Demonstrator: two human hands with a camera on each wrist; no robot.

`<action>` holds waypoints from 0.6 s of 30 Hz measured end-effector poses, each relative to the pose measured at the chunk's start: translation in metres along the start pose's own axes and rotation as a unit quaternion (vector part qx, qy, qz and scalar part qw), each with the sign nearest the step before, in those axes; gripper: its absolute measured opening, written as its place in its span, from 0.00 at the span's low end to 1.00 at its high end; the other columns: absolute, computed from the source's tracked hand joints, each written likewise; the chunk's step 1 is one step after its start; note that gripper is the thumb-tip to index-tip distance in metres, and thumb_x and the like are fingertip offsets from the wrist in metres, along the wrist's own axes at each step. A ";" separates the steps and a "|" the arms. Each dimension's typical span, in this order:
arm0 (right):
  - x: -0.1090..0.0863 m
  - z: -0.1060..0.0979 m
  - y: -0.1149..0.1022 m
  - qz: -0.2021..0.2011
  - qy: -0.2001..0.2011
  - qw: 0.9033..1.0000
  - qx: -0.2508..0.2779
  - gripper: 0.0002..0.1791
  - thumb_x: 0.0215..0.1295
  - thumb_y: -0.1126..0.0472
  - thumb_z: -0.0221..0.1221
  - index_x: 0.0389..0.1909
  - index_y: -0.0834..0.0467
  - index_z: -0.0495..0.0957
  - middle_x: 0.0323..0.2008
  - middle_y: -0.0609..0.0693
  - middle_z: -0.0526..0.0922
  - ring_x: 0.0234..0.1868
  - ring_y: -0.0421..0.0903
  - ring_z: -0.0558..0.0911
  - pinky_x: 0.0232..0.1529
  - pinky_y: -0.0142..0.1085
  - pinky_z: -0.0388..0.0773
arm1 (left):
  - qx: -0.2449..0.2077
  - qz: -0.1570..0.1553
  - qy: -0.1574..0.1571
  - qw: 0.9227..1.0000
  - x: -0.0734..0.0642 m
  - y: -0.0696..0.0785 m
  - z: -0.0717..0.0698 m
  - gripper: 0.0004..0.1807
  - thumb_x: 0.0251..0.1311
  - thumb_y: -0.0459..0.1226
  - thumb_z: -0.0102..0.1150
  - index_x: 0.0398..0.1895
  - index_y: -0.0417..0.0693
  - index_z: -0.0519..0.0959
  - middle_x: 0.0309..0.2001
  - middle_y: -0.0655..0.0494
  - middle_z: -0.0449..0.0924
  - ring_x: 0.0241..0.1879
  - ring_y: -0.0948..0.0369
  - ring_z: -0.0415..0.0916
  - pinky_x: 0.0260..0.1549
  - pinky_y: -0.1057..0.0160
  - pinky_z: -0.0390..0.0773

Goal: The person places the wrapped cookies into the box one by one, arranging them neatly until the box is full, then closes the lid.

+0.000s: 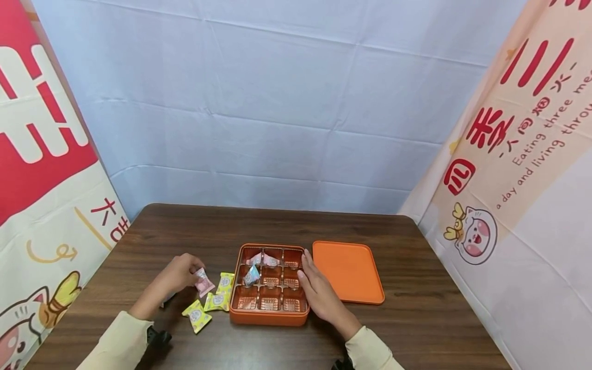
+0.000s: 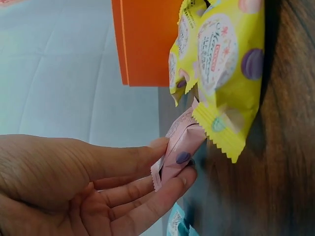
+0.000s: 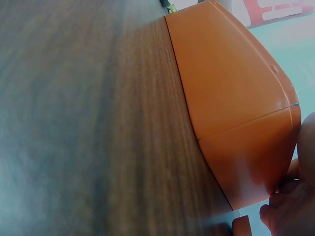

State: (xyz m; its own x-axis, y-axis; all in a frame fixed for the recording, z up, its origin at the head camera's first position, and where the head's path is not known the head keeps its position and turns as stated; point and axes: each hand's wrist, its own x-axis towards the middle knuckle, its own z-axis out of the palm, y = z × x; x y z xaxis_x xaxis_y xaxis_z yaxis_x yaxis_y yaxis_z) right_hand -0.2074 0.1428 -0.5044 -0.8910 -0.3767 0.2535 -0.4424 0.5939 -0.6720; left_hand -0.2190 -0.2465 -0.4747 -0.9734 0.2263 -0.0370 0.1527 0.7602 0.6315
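My left hand [image 1: 178, 275] pinches a small pink candy packet [image 1: 204, 283] between thumb and fingers, just left of the yellow packets. In the left wrist view the pink packet [image 2: 181, 150] looks held by its near end. My right hand [image 1: 321, 295] rests along the right side of an orange box [image 1: 268, 319], its fingers fairly straight. The box has a tray of several compartments. Pink packets [image 1: 272, 260] lie in its back left and back middle compartments, and a blue packet [image 1: 252, 276] in the middle left one.
Three yellow packets [image 1: 197, 316] lie left of the box, two of them close against it. A blue packet [image 2: 177, 222] shows below the left hand in the left wrist view. Right of the box lies a flat orange lid [image 1: 349, 272] on the brown wooden table [image 1: 416, 308].
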 end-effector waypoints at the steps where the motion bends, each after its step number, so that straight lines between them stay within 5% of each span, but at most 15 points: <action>1: 0.000 0.000 0.000 -0.001 0.001 1.000 0.000 0.33 0.84 0.49 0.41 0.79 0.64 0.50 0.81 0.50 0.42 0.79 0.54 0.52 0.74 0.58 0.56 | -0.004 -0.005 -0.001 1.000 0.000 0.000 -0.001 0.13 0.54 0.23 0.69 0.45 0.28 0.83 0.27 0.53 0.81 0.25 0.60 0.75 0.22 0.62 0.76; 7: -0.001 0.000 0.000 0.008 -0.004 1.000 0.001 0.33 0.84 0.48 0.41 0.80 0.62 0.50 0.81 0.47 0.41 0.79 0.51 0.51 0.75 0.55 0.55 | -0.026 -0.019 -0.007 0.999 0.001 -0.002 -0.004 0.11 0.55 0.23 0.69 0.42 0.30 0.83 0.28 0.52 0.81 0.26 0.60 0.79 0.24 0.60 0.81; 18: 0.000 0.000 0.001 0.001 0.000 1.000 -0.006 0.32 0.84 0.53 0.43 0.79 0.63 0.50 0.81 0.51 0.41 0.79 0.55 0.52 0.74 0.58 0.56 | -0.095 0.001 -0.010 0.995 0.002 -0.010 -0.005 0.10 0.56 0.22 0.69 0.40 0.30 0.82 0.25 0.50 0.79 0.24 0.57 0.80 0.25 0.57 0.86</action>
State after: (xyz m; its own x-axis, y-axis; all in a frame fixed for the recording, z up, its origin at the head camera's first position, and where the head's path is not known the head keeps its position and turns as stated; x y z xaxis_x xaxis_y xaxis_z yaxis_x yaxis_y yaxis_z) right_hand -0.2081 0.1427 -0.5050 -0.8914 -0.3766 0.2520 -0.4424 0.6030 -0.6638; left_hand -0.2234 -0.2571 -0.4771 -0.9692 0.2414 -0.0496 0.1178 0.6307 0.7670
